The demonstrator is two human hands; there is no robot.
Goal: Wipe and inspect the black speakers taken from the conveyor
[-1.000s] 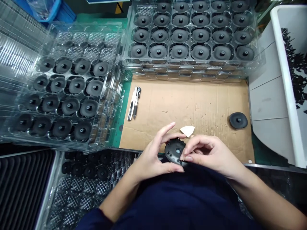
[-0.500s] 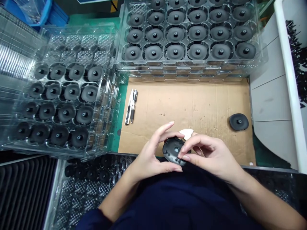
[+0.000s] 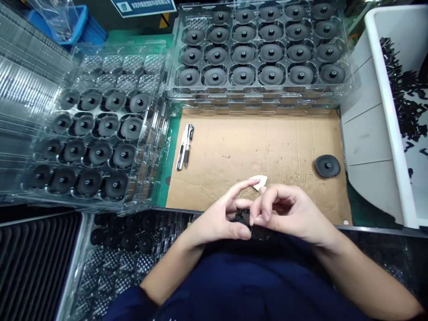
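Note:
Between my hands, close to my body, is a black rounded plastic part (image 3: 243,217), partly covered by my fingers. My left hand (image 3: 227,218) grips its left side, thumb in front and index finger stretched out beyond it. My right hand (image 3: 287,211) is closed in a pinch at the part's right side; whether a small piece sits between those fingertips is hidden. Just past my fingers a white pointed piece (image 3: 261,182) lies on the cardboard sheet (image 3: 220,147). A similar black part with a centre peg (image 3: 327,166) rests on the cardboard at the right.
Clear plastic trays (image 3: 261,91) of black parts are stacked at the back, with another tray stack (image 3: 133,196) at the left. A pen (image 3: 187,147) and a cutter knife (image 3: 181,149) lie at the cardboard's left. A white bin (image 3: 389,125) with small black pieces stands right.
The black part has tilted and come down nearer my body, its face now less visible. My left index finger has lowered toward the white piece. The whole view has shifted slightly.

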